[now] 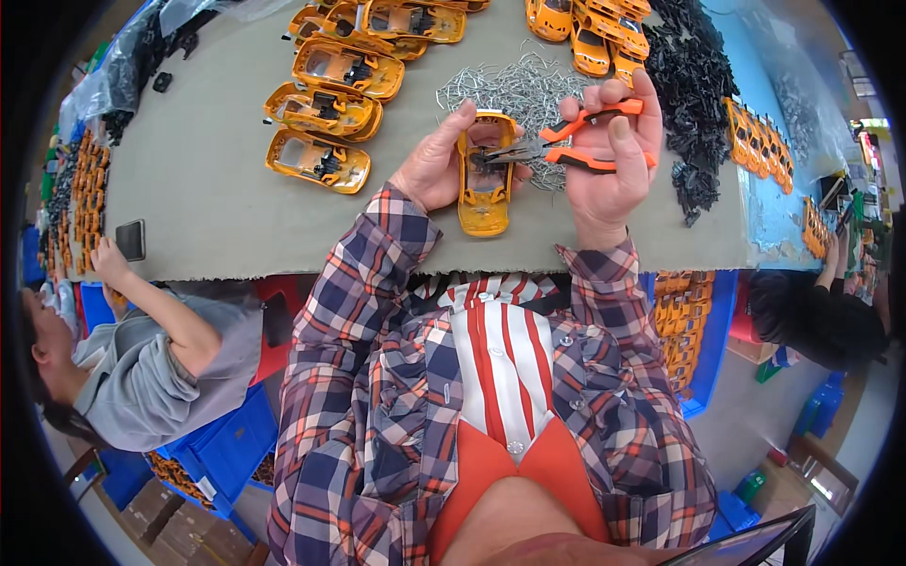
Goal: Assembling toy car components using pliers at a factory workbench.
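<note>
At left on the grey cloth-covered desk (208,212) I see orange plastic toy-car shells (319,162) in overlapping rows. Next, near the middle, I have the left hand (432,162) gripping a glossy yellow-orange plastic car shell (485,213), its hollow inside showing dark parts. The right hand (604,179) grips orange-and-black-handled metal pliers (578,160), handles spread, tips at the shell's opening. Beyond lies tangled silvery wire (514,83); far right, a black plastic heap (694,104).
</note>
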Demonstrator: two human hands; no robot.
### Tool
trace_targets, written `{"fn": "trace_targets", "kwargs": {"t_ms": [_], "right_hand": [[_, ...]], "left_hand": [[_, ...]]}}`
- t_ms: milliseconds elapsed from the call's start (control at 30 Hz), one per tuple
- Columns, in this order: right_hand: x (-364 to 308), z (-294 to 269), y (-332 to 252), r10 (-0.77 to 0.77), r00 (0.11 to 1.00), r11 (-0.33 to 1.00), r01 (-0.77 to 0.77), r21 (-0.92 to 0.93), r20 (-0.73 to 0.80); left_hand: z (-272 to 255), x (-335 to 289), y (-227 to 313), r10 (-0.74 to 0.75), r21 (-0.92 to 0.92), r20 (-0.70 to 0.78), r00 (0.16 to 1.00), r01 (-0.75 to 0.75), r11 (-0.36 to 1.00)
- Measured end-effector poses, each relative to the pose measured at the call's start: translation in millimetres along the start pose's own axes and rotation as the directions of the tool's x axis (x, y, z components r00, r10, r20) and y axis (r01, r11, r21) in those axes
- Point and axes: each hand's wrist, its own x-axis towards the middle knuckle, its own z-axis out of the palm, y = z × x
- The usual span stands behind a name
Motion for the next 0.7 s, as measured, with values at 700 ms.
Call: {"fn": "trace_targets", "kwargs": {"t_ms": [700], "right_hand": [[3, 22, 1, 0.211, 0.949, 0.955, -0.148, -0.258, 0.235]], "left_hand": [[4, -5, 1, 0.072, 0.041, -0.024, 0.997, -0.071, 0.997]]}}
